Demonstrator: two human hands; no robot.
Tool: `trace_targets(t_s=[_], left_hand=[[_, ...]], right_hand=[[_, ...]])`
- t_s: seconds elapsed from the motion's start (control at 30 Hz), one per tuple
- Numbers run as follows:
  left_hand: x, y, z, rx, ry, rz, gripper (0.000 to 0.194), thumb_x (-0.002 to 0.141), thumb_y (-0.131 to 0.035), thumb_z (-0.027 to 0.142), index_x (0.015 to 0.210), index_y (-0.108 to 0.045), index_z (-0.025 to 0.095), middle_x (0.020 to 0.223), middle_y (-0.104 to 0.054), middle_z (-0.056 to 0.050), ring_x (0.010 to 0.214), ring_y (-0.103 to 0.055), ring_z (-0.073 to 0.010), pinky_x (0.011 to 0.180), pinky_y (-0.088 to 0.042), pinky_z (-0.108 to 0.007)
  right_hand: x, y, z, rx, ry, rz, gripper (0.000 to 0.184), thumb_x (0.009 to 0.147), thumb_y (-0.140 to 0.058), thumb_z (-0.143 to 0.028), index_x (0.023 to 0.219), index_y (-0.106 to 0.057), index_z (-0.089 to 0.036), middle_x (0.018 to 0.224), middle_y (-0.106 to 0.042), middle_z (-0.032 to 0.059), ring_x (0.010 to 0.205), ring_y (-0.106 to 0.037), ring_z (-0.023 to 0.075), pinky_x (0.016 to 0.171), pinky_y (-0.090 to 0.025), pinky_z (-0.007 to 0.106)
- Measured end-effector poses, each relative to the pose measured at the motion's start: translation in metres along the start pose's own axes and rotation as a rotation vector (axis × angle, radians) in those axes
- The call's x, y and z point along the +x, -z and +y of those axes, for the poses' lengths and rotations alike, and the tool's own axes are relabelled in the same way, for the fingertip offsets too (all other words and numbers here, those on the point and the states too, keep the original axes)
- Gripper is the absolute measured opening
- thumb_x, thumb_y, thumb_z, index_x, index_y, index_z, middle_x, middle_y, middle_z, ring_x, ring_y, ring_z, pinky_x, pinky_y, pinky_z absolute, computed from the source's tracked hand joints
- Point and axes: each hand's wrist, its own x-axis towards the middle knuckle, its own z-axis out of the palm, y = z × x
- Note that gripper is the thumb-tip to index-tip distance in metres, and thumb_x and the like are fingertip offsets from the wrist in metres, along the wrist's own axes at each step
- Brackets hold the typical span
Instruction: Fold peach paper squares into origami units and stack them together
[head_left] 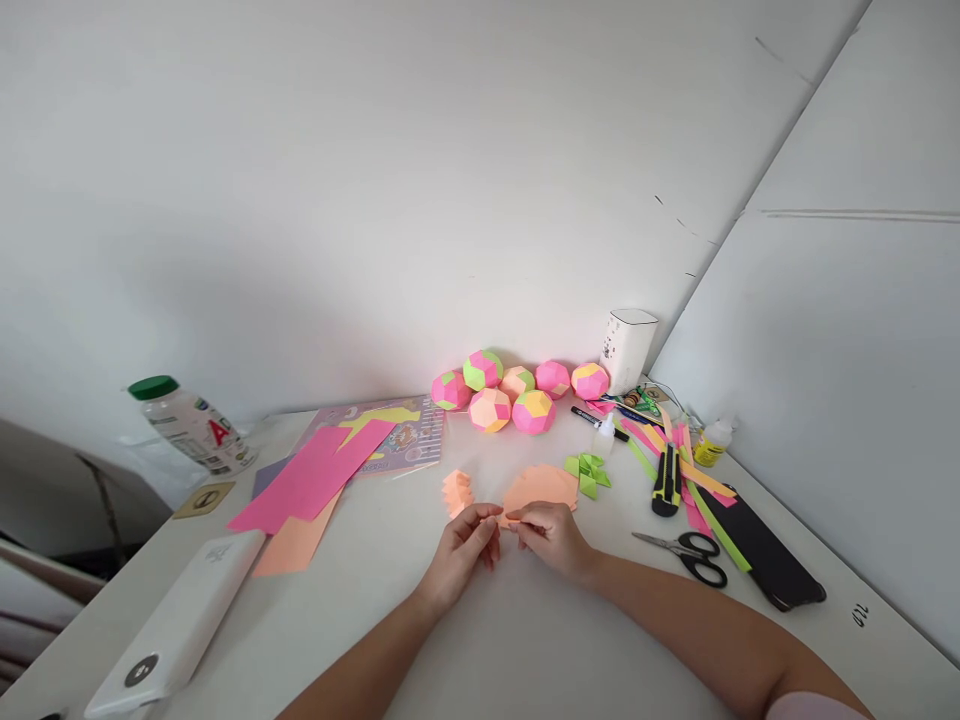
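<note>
My left hand (466, 545) and my right hand (553, 537) meet above the middle of the table, fingertips pinched together. Between them shows a small peach paper piece (509, 520), mostly hidden by the fingers. Just beyond my right hand lies a larger peach paper shape (541, 487) with a notched edge. Folded peach paper pieces (457, 492) sit beyond my left hand. To the right of the larger shape is a cluster of folded green paper pieces (590, 473).
Several multicoloured paper balls (533, 411) line the wall. Scissors (690, 553), a utility knife (666, 480), paper strips (716, 520) and a glue bottle (604, 436) are on the right. Pink paper sheets (307, 480), a white device (180, 620) and a tilted bottle (191, 425) are left.
</note>
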Motion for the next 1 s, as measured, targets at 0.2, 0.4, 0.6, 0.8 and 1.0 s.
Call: trace_targets(t_s=[0.2, 0.4, 0.6, 0.8, 1.0], left_hand=[[-0.001, 0.001, 0.001, -0.006, 0.010, -0.011, 0.031, 0.081, -0.056, 0.041, 0.098, -0.055, 0.016, 0.060, -0.054, 0.003, 0.053, -0.051, -0.0109, 0.051, -0.042, -0.023], [0.000, -0.001, 0.000, 0.005, 0.078, 0.021, 0.034, 0.073, -0.064, 0.039, 0.097, -0.056, 0.016, 0.056, -0.055, 0.004, 0.051, -0.049, -0.0110, 0.051, -0.041, -0.023], [0.004, 0.000, -0.004, 0.094, 0.069, 0.094, 0.029, 0.079, -0.056, 0.043, 0.076, -0.058, 0.015, 0.045, -0.052, 0.005, 0.044, -0.046, -0.0100, 0.049, -0.037, -0.022], [0.004, -0.001, -0.002, 0.081, 0.051, 0.089, 0.028, 0.081, -0.055, 0.043, 0.078, -0.058, 0.015, 0.045, -0.053, 0.005, 0.044, -0.047, -0.0104, 0.049, -0.038, -0.022], [0.002, -0.006, 0.006, 0.090, 0.080, 0.067, 0.034, 0.078, -0.057, 0.049, 0.070, -0.055, 0.016, 0.050, -0.058, 0.002, 0.046, -0.052, -0.0118, 0.048, -0.041, -0.023]], right_hand=[[0.001, 0.002, -0.004, -0.007, -0.020, -0.028, 0.025, 0.088, -0.049, -0.025, 0.077, -0.069, -0.018, 0.055, -0.061, 0.0026, 0.050, -0.055, 0.0132, 0.049, -0.046, 0.024], [-0.001, 0.000, 0.000, 0.029, -0.045, -0.010, 0.025, 0.080, -0.046, -0.010, 0.088, -0.069, -0.017, 0.059, -0.061, 0.0016, 0.049, -0.057, 0.0121, 0.050, -0.046, 0.024], [-0.005, -0.003, 0.005, 0.099, -0.171, 0.005, 0.033, 0.073, -0.049, -0.007, 0.103, -0.053, -0.019, 0.079, -0.060, 0.0023, 0.052, -0.054, 0.0095, 0.046, -0.042, 0.020], [-0.004, -0.003, 0.012, 0.095, 0.055, -0.089, 0.016, 0.074, -0.060, -0.015, 0.089, -0.055, -0.019, 0.101, -0.048, 0.0071, 0.059, -0.050, 0.0082, 0.048, -0.043, 0.020], [0.001, 0.001, 0.003, 0.066, 0.148, -0.095, 0.019, 0.086, -0.054, -0.029, 0.077, -0.065, -0.017, 0.078, -0.046, 0.0033, 0.065, -0.052, 0.0130, 0.060, -0.048, 0.027]])
